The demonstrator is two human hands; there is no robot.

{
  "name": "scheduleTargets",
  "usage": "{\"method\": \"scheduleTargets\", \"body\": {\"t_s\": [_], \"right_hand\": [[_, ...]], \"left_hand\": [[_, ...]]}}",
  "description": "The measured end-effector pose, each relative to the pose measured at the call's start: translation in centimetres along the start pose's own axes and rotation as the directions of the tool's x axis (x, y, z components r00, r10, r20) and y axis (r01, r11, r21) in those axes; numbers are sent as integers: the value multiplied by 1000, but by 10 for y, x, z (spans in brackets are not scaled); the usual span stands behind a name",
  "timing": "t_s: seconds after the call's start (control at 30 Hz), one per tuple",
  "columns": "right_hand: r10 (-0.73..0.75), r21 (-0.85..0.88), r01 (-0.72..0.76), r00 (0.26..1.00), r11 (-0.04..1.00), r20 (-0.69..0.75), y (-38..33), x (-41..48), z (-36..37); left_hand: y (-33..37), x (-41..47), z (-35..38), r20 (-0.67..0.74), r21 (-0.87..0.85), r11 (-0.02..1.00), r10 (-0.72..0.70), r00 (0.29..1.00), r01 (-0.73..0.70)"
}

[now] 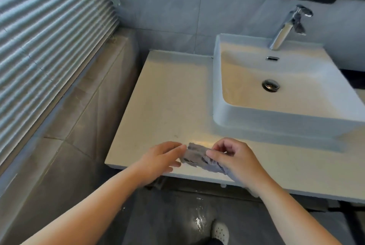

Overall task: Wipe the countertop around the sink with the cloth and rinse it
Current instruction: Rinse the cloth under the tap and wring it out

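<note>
The grey cloth (199,158) is hanging between both hands over the bench (158,106) front edge, right hand (235,160) pinching it, left hand (160,158) fingertips pinching its other end; sink (217,86) sitting beyond the right hand.

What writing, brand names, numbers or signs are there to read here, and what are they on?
None: no readable text shows anywhere in this view.
The chrome tap, white rectangular basin, pale stone countertop and grey crumpled cloth carry no visible lettering.
The white perforated shoe shows only holes, no logo.
</note>
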State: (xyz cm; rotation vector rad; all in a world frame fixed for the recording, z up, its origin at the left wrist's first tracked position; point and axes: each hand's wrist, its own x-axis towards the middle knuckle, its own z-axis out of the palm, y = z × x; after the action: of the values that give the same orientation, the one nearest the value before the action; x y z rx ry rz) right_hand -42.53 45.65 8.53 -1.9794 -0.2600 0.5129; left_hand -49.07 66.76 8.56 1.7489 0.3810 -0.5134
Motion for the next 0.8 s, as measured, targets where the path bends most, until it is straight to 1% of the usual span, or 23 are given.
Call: {"method": "scheduleTargets", "body": {"t_s": [0.03,0.07,0.1,0.2,0.3,0.33,0.4,0.43,0.47,0.53,0.63,0.73,0.8], "right_hand": [[-2,16,2,1000,1000,3,-3,3,-11],[-4,34,4,1000,999,9,-4,7,-24],[-6,51,6,1000,999,17,-6,11,-38],[9,85,-13,999,996,41,-3,29,-80],[63,138,-75,994,988,90,3,49,-125],[90,162,-113,986,980,139,7,54,-139],[116,162,-160,961,974,251,15,63,-170],[114,150,-162,951,975,286,19,65,-183],[108,146,-156,951,977,289,24,67,-196],[95,196,-136,974,971,205,33,71,-219],[79,329,-88,996,940,41,42,75,-244],[50,280,-35,998,960,-47,44,84,-261],[36,254,-8,994,967,-103,44,92,-270]], "left_hand": [[11,5,7,53,-120,993,-11,999,17],[21,12,14,77,-164,986,2,997,11],[31,21,21,69,-157,988,19,997,-8],[61,52,44,-19,-95,994,53,998,-54],[93,83,71,-81,-96,993,67,994,-75],[105,93,79,-118,-111,990,72,990,-85],[128,111,93,-188,-199,975,62,980,-99],[139,119,99,-218,-238,965,54,975,-107],[148,126,104,-243,-257,960,49,969,-113],[165,137,114,-263,-269,955,49,964,-122],[186,150,129,-243,-266,957,47,969,-113],[201,162,140,-224,-109,992,35,974,-61],[209,175,144,-244,-58,998,25,969,-41]]}}
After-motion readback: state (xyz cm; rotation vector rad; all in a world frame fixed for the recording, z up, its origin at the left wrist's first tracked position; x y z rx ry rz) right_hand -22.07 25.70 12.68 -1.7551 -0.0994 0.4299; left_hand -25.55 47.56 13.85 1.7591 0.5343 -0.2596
